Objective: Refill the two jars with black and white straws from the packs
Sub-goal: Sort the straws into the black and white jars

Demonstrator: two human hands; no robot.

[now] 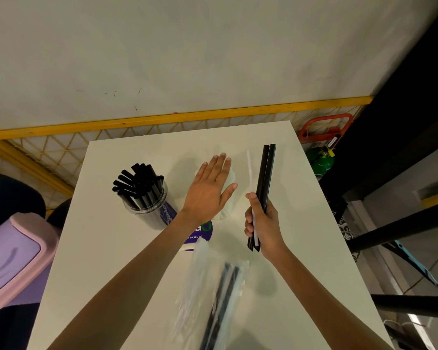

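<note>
Your left hand (210, 190) was stretched out flat over the second jar (204, 231), the one with the purple label, which stood near the middle of the white table (111, 274). The four fingers were straight and pressed together, and the thumb was spread to the right. White straws (232, 176) showed at the edge of your palm, but I cannot tell if the palm really touched them.

Your right hand (266, 223) was to the right of this jar, above the table. Its fingers were curled around two black straws (264, 173) and one thin white straw (250, 168). All three pointed away from you, and their lower ends came out below your fist.

The first jar (147, 210), a clear one, stood to the left of your left hand and was filled with black straws, which leaned out to the left.

The packs (213, 299) lay on the near part of the table, between your two forearms. They were of clear plastic, one with white straws and one with black straws, but they were blurred.

A pink and purple bin (15, 253) stood to the left of the table. A green cylinder (323, 162) stood on the floor behind the far right corner.
</note>
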